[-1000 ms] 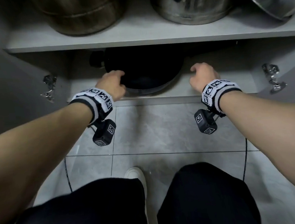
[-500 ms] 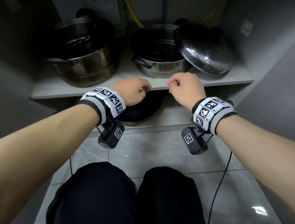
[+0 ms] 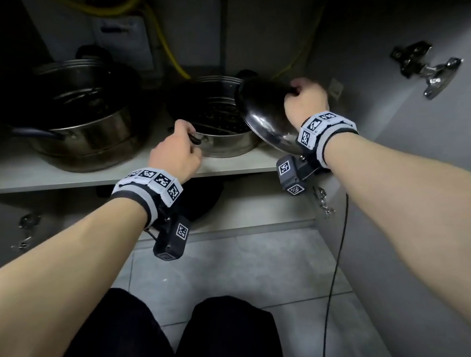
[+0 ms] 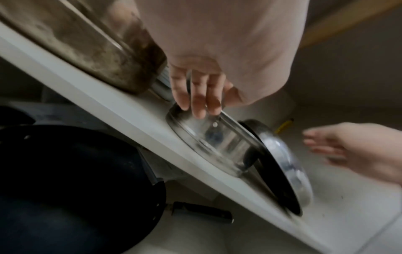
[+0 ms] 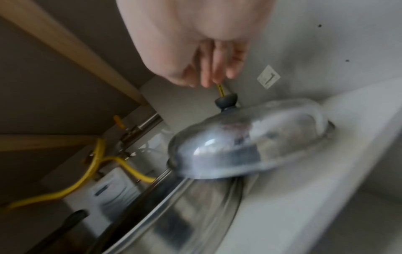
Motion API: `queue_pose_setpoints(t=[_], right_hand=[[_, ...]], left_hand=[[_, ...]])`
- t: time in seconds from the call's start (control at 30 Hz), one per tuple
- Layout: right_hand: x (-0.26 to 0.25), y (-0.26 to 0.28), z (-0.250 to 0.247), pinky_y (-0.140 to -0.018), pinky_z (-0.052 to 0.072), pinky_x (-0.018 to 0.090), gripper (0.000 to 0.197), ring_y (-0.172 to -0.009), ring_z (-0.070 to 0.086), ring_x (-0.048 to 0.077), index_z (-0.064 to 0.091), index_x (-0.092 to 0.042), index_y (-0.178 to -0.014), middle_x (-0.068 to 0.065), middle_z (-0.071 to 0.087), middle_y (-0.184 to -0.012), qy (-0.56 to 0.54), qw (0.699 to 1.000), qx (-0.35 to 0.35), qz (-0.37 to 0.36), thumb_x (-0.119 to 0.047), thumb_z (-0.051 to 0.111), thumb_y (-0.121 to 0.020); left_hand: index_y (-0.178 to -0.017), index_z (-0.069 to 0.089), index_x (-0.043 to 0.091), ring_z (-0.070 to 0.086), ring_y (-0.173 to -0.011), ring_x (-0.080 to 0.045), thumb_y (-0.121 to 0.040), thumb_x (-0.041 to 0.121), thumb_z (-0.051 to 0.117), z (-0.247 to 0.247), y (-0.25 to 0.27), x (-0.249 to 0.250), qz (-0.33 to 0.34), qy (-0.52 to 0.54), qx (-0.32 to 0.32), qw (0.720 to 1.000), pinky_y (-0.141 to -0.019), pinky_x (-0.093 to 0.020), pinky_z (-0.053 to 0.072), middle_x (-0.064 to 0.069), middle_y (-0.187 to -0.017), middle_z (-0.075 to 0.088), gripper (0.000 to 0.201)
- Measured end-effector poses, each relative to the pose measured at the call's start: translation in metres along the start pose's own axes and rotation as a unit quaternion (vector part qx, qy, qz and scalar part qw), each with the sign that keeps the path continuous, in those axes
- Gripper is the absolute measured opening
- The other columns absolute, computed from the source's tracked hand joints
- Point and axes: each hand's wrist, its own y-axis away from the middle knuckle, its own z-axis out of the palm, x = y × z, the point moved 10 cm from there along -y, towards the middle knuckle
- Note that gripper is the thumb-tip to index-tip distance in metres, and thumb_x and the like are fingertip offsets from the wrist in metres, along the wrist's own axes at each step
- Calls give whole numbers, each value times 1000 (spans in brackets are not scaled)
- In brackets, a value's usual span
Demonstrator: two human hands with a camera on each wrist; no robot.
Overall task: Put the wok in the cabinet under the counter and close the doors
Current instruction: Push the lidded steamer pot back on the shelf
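Note:
The black wok [image 3: 206, 200] sits on the cabinet's bottom shelf, mostly hidden behind my left wrist. In the left wrist view the wok [image 4: 76, 171] fills the lower left, its handle [image 4: 202, 213] pointing right. Neither hand touches it. Both hands are up at the middle shelf [image 3: 57, 176]. My left hand [image 3: 178, 155] reaches the near side of a steel steamer pot [image 3: 220, 144], its fingers [image 4: 195, 96] fairly straight over the pot's rim. My right hand [image 3: 304, 101] hovers at a tilted steel lid [image 3: 266, 118]. Its loose fingers [image 5: 215, 68] hang just above the lid knob [image 5: 226, 101].
A large steel pot [image 3: 82, 129] stands at the shelf's left. Yellow hoses [image 3: 166, 47] run along the back wall. Both cabinet doors stand open; the right door [image 3: 426, 161] carries a hinge [image 3: 430, 70]. A black cable [image 3: 335, 255] trails over the tiled floor by my knees.
Both hands left the wok on the bottom shelf and rose to the middle shelf, the left to the steamer pot, the right to the lid. The head view tilted upward.

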Motion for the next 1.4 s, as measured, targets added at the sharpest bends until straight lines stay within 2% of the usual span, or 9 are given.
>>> queue_pose_setpoints(t=[0.1,0.23,0.37,0.47,0.67,0.97,1.1,1.2,1.4], right_hand=[[8,-35,20,-100,46,35,47,-125,54,34,55,-22,-133,12,59,-134,95,992,-84,9,-17,48,-86],[16,-60,42,-97,48,34,39,-116,60,33,63,-18,-125,12,64,-128,123,983,-136,-1,-17,51,-87],[23,-64,47,-100,46,31,39,-120,59,30,64,-16,-125,10,63,-130,123,988,-95,9,-9,54,-88],[22,-61,39,-97,48,30,38,-118,61,28,64,-20,-124,9,64,-128,103,994,-42,18,-11,53,-89],[-39,-48,31,-100,47,34,36,-123,56,29,62,-23,-126,9,64,-128,108,993,1,-54,-16,51,-93],[-132,-24,87,-99,47,29,34,-119,59,23,64,-23,-122,5,63,-130,74,980,-82,-168,-11,54,-91],[-134,-24,117,-97,50,29,30,-112,63,21,68,-26,-113,3,64,-127,47,981,-120,-147,-12,57,-88],[-132,-19,133,-96,50,28,31,-113,62,23,68,-24,-115,3,62,-129,46,979,-137,-143,-12,58,-89],[-139,-16,138,-86,39,16,31,-117,59,21,66,-22,-120,6,56,-136,35,977,-143,-156,-15,55,-92]], left_hand=[[-138,32,24,65,-97,-36,-86,25,47,2,-2,3,16,-40,25,999,-84,-43,48,-1,-107,70,54],[-135,43,25,65,-98,-37,-89,28,43,-2,-6,3,8,-44,59,997,-82,-42,47,-5,-109,71,45],[-118,56,29,64,-97,-39,-89,30,42,-5,-8,-6,-16,-24,73,997,-78,-38,42,-6,-104,71,33],[-118,57,30,63,-97,-35,-89,30,42,-3,-9,-8,-3,-18,73,997,-79,-37,44,-4,-100,71,33],[-116,60,28,61,-100,-33,-87,28,41,-9,-11,-20,1,-17,73,997,-78,-37,46,-9,-95,71,35],[-107,69,25,66,-92,-33,-85,17,45,-35,-2,-39,3,-42,72,997,-81,-39,52,-8,-90,74,34],[-104,69,27,66,-91,-34,-83,17,45,-43,0,-56,-4,-44,76,996,-79,-38,50,-10,-88,73,34],[-108,68,28,66,-89,-34,-82,18,44,-43,1,-60,-4,-43,68,997,-75,-35,47,-10,-88,71,36],[-110,67,26,66,-92,-31,-82,17,46,-43,3,-61,4,-33,54,998,-78,-36,51,-9,-88,73,37]])
